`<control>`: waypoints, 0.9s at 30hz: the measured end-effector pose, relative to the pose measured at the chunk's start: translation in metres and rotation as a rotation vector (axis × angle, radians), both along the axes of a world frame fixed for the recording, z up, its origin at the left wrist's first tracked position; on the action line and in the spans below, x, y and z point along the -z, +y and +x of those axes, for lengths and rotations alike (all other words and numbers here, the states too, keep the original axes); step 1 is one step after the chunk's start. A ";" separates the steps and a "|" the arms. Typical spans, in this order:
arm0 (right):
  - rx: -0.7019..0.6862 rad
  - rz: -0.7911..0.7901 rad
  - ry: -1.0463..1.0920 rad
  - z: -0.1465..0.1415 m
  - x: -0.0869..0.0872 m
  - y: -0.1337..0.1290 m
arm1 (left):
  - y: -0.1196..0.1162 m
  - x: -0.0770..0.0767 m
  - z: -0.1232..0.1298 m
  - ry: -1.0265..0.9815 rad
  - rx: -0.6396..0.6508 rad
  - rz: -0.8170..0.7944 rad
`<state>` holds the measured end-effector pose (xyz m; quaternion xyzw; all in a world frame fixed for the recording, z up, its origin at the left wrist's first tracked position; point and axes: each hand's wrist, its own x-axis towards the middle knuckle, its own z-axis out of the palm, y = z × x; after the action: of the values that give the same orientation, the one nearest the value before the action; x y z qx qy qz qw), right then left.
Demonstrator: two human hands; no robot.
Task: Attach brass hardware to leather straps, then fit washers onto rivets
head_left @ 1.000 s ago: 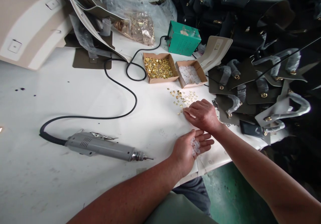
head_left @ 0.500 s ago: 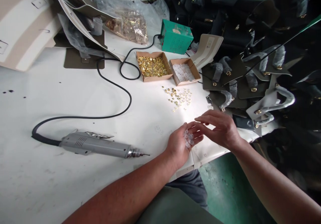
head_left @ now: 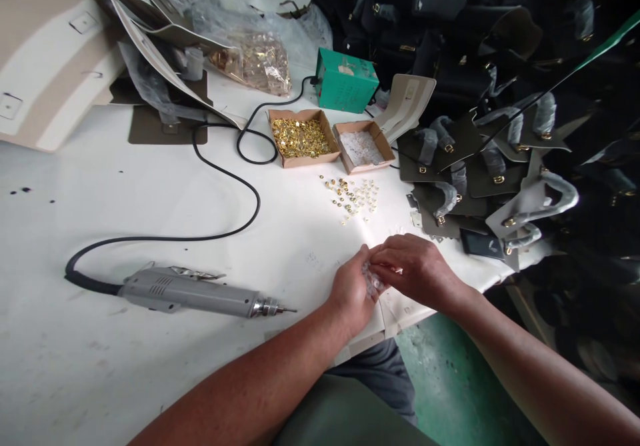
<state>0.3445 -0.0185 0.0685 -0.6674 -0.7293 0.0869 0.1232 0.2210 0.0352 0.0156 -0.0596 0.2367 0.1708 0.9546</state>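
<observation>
Small clear plastic washers (head_left: 373,285) lie in the cupped palm of my left hand (head_left: 353,291), palm up over the table's near edge. My right hand (head_left: 413,266) is bent over that palm, its fingers drawn together and touching the washers. Whatever sits between its fingertips is too small to make out. Just beyond both hands, loose gold screw caps (head_left: 343,186) and pale little washers (head_left: 367,196) are scattered on the white tabletop. A grey electric screwdriver (head_left: 195,293) lies to the left, its bit pointing toward my left wrist.
Behind the scattered parts stand a cardboard box of gold hardware (head_left: 303,161) and one of clear washers (head_left: 370,167). A green power unit (head_left: 347,81) feeds a black cable (head_left: 259,199) across the table (head_left: 125,199). Bag flaps with wrapped handles (head_left: 445,199) crowd the right side.
My right hand has moved left and down from beside my left fingertips onto the palm, and its fingers have closed together among the washers. The view has shifted slightly.
</observation>
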 end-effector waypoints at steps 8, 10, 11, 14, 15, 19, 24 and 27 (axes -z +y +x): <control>0.068 -0.003 -0.026 -0.005 -0.002 0.004 | 0.000 -0.001 0.001 0.113 0.000 -0.036; 0.050 0.011 -0.017 -0.005 -0.002 0.005 | 0.001 -0.002 0.000 0.127 -0.002 -0.045; 0.042 0.014 -0.011 -0.006 -0.002 0.006 | 0.001 -0.002 0.000 0.132 -0.004 -0.048; 0.036 0.018 -0.009 -0.005 -0.003 0.007 | 0.001 -0.003 0.000 0.134 -0.003 -0.041; 0.033 0.010 -0.014 -0.005 -0.003 0.008 | 0.001 -0.003 0.001 0.135 -0.002 -0.039; 0.025 -0.057 0.011 0.002 -0.006 0.011 | 0.001 -0.004 0.000 0.136 -0.002 -0.044; 0.065 -0.094 0.057 0.010 -0.010 0.020 | 0.000 -0.003 -0.001 0.141 0.020 0.004; 0.084 -0.139 0.091 0.014 -0.015 0.026 | 0.000 -0.001 -0.001 0.144 0.039 0.035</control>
<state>0.3585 0.0070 0.0833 -0.6998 -0.6864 0.1623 0.1131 0.2201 0.0348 0.0166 -0.0260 0.3027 0.1601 0.9392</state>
